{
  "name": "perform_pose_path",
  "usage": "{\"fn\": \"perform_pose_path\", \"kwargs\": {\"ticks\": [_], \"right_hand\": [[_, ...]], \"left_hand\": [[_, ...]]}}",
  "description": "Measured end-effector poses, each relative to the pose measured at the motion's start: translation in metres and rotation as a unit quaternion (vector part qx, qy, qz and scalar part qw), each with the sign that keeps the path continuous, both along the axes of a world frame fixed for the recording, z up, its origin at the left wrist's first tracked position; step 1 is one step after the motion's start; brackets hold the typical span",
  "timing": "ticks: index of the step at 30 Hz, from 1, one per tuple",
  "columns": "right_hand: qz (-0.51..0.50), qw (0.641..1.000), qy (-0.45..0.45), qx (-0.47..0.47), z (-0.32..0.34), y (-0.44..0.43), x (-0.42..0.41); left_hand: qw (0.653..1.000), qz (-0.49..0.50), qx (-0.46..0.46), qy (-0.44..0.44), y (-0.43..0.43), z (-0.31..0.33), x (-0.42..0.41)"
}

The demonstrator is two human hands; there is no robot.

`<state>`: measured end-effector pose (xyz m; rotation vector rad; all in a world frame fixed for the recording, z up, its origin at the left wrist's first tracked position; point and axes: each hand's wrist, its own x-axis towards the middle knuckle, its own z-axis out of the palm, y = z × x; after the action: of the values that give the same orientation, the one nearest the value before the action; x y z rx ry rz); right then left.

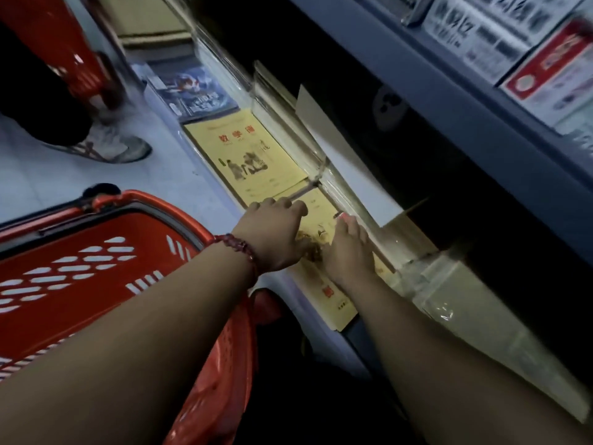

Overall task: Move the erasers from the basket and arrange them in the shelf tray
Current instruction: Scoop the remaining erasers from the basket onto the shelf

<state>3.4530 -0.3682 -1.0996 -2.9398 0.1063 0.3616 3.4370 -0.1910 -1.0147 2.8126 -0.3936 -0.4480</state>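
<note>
The red basket [96, 268] stands on the floor at lower left, and no erasers show in the part of its bottom I can see. My left hand [272, 234], with a red bead bracelet, rests knuckles up on a stack of yellow notebooks [253, 159] in the low shelf tray, fingers curled down beside a clear divider [308, 187]. My right hand [348, 252] lies on the same stack, fingers stretched toward the clear front wall [346, 200]. A small pink and white thing [340, 215] shows at its fingertips; I cannot tell what it is.
A person's leg and sneaker [106, 146] stand on the pale floor at upper left beside a second red basket [83, 65]. Dark-covered books [192, 91] lie further along the tray. Boxed goods [519, 43] fill the shelf above, whose edge overhangs the tray.
</note>
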Motion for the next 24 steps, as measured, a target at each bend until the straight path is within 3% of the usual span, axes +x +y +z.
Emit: {"fn": "perform_pose_path", "kwargs": {"ticks": [5,11,15,20,24], "right_hand": [[0.030,0.994,-0.076,-0.071,-0.021,0.004,0.009],[-0.057,0.997,-0.025,0.035,-0.014,0.010,0.013],[0.066,0.998,-0.018,0.011,0.005,0.022,-0.009],[0.140,0.976,0.015,0.168,0.074,0.064,-0.022],[0.249,0.946,-0.035,0.204,0.155,0.104,-0.039]], "left_hand": [[0.998,0.021,-0.048,-0.018,0.001,-0.004,0.005],[0.977,0.053,-0.166,-0.125,0.016,0.013,-0.009],[0.976,0.060,-0.153,-0.146,0.032,0.021,-0.027],[0.970,0.097,-0.128,-0.183,0.060,0.040,-0.066],[0.965,0.143,-0.094,-0.197,0.109,0.048,-0.118]]}}
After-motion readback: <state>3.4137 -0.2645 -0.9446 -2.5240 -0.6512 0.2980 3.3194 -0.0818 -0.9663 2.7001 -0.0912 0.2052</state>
